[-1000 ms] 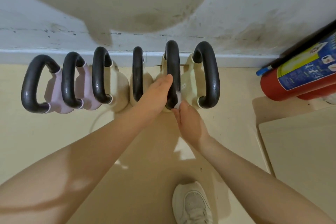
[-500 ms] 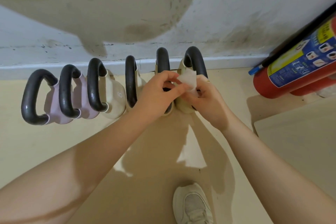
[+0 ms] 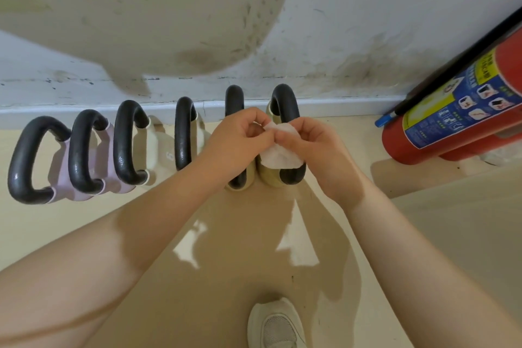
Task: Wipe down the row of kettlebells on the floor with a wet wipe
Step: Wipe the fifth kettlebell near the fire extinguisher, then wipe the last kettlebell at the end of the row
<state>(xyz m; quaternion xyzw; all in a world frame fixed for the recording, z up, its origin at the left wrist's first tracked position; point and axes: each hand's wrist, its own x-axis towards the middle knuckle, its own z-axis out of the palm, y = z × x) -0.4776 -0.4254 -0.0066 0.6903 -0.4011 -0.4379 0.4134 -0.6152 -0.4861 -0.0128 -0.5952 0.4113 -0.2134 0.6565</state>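
Several kettlebells stand in a row on the floor against the wall, all with black handles. The two at the left (image 3: 82, 175) have pink bodies; the others, such as the third (image 3: 154, 147), are cream. A white wet wipe (image 3: 279, 150) hangs spread between my hands, above the two rightmost kettlebells. My left hand (image 3: 240, 144) pinches the wipe's upper left edge. My right hand (image 3: 313, 147) pinches its upper right part. Both hands partly hide the fifth kettlebell (image 3: 235, 99) and the rightmost kettlebell (image 3: 284, 102). Neither hand touches a kettlebell.
A red fire extinguisher (image 3: 452, 118) with a blue and yellow label leans at the right, close to the row's end. The stained white wall (image 3: 339, 37) rises right behind the kettlebells. My white shoe (image 3: 278, 325) stands on the beige floor below my hands.
A second ago my left hand held the fifth handle while my right wiped it. Both hands have since lifted off and now hold the wipe between them, unfolded wider.
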